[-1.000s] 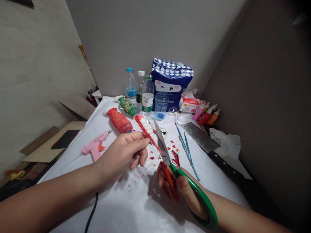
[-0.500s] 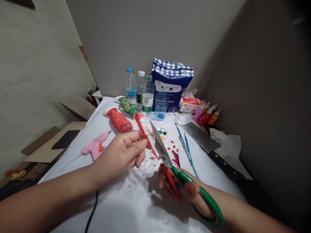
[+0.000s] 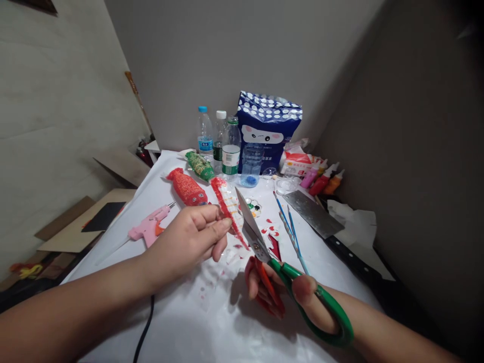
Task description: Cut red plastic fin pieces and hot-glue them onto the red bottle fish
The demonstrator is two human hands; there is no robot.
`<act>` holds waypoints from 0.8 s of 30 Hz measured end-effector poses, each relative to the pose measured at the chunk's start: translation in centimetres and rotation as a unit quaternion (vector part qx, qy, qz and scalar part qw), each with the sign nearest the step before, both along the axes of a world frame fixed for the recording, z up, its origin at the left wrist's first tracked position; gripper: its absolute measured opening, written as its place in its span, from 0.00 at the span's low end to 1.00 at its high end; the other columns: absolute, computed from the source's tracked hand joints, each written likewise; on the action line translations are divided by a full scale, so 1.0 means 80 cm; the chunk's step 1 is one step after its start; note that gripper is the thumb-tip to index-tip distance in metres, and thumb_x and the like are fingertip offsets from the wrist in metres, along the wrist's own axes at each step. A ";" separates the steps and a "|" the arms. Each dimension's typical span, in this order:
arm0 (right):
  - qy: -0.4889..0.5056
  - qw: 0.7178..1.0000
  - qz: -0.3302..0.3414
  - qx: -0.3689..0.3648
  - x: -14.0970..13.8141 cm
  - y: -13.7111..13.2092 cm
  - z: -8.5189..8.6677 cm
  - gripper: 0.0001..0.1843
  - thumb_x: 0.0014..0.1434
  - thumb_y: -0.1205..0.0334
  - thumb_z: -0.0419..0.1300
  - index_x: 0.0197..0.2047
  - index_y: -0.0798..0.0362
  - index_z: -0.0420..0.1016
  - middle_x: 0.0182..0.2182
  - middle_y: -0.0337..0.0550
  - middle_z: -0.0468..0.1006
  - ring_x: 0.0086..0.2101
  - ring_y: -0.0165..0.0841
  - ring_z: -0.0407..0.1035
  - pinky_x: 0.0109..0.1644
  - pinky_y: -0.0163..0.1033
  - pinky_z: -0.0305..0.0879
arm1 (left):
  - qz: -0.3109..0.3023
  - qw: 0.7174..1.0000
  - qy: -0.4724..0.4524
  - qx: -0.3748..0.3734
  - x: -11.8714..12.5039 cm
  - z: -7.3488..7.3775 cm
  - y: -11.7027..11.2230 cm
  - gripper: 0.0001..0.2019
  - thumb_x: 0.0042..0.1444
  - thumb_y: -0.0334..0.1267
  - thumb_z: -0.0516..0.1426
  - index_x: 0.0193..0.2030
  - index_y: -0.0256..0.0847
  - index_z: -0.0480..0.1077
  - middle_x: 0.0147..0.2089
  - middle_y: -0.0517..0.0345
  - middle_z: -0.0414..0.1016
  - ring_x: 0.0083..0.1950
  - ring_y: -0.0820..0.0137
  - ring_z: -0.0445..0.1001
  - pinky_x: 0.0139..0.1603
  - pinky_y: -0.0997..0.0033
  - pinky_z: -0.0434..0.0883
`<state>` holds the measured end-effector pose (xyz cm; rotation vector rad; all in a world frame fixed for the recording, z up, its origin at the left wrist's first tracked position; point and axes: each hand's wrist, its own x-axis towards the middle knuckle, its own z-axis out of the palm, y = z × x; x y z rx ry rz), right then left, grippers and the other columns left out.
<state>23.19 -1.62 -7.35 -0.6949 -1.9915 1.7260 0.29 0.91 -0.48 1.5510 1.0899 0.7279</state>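
Observation:
My left hand (image 3: 196, 232) is closed, pinching a thin painted piece (image 3: 229, 204) between thumb and fingers. The piece is wedge-shaped, red along one edge and whitish with yellow-orange lines beside it, and narrows to a point near me. Scissors (image 3: 252, 227) with one green and one red handle are in my right hand (image 3: 306, 297), its thumb through the green loop. Their blades point up and away, just right of the painted piece; whether they touch it I cannot tell. Left of the piece lie a red fish-shaped figure (image 3: 188, 189) and a green one (image 3: 199, 166).
A pink glue gun (image 3: 148, 227) lies at left. Plastic bottles (image 3: 230, 151) and a blue bag (image 3: 270, 121) stand at the back. Paintbrushes (image 3: 293, 232), a cleaver (image 3: 313, 214) and paint bottles (image 3: 321, 181) are at right. Red scraps (image 3: 274, 247) lie on the white-covered table (image 3: 181, 322).
The green scissor handle and my right thumb have shifted slightly to the right. My left hand keeps the same hold on the painted piece.

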 end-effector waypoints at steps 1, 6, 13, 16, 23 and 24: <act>0.007 1.000 -0.007 -0.002 0.000 0.000 -0.005 0.54 0.44 0.20 0.27 0.42 0.57 0.70 0.24 0.38 0.61 0.24 0.32 0.58 0.28 0.38 0.58 | 0.002 1.000 0.003 0.004 0.001 0.000 0.000 0.21 0.62 0.45 0.51 0.20 0.37 0.63 0.15 0.67 0.58 0.16 0.82 0.50 0.16 0.79 0.47; -0.003 1.000 -0.020 0.009 0.001 0.002 -0.015 0.54 0.44 0.20 0.27 0.42 0.57 0.70 0.23 0.38 0.62 0.23 0.31 0.57 0.27 0.37 0.58 | 0.025 0.999 0.027 0.030 0.004 0.001 -0.002 0.19 0.62 0.42 0.51 0.21 0.37 0.64 0.16 0.68 0.61 0.15 0.83 0.51 0.14 0.79 0.46; -0.017 0.996 -0.012 0.086 0.001 0.006 0.016 0.47 0.49 0.21 0.29 0.38 0.55 0.66 0.32 0.43 0.64 0.29 0.32 0.58 0.33 0.37 0.59 | 0.014 0.999 0.024 0.040 0.004 0.007 -0.004 0.19 0.62 0.40 0.50 0.20 0.38 0.61 0.16 0.69 0.60 0.16 0.83 0.52 0.16 0.80 0.49; -0.024 0.996 -0.001 0.083 0.001 0.005 0.025 0.43 0.50 0.22 0.31 0.36 0.54 0.62 0.32 0.42 0.63 0.29 0.32 0.57 0.33 0.38 0.59 | 0.011 0.999 0.018 0.045 0.002 0.007 -0.005 0.19 0.63 0.39 0.50 0.20 0.38 0.61 0.17 0.68 0.62 0.17 0.83 0.55 0.18 0.80 0.53; -0.042 0.997 -0.025 0.064 -0.001 0.006 0.033 0.41 0.49 0.20 0.34 0.31 0.53 0.58 0.28 0.40 0.61 0.27 0.31 0.54 0.29 0.37 0.56 | 0.007 0.999 0.009 0.036 0.003 0.007 -0.005 0.18 0.63 0.39 0.50 0.21 0.39 0.60 0.17 0.69 0.61 0.18 0.82 0.55 0.19 0.79 0.53; -0.042 0.997 -0.029 0.062 -0.001 0.007 0.033 0.42 0.48 0.19 0.34 0.31 0.53 0.58 0.27 0.40 0.61 0.26 0.30 0.53 0.28 0.36 0.56 | 0.006 0.999 0.007 0.033 0.003 0.007 -0.005 0.18 0.63 0.39 0.50 0.22 0.39 0.59 0.16 0.69 0.60 0.17 0.82 0.54 0.19 0.79 0.53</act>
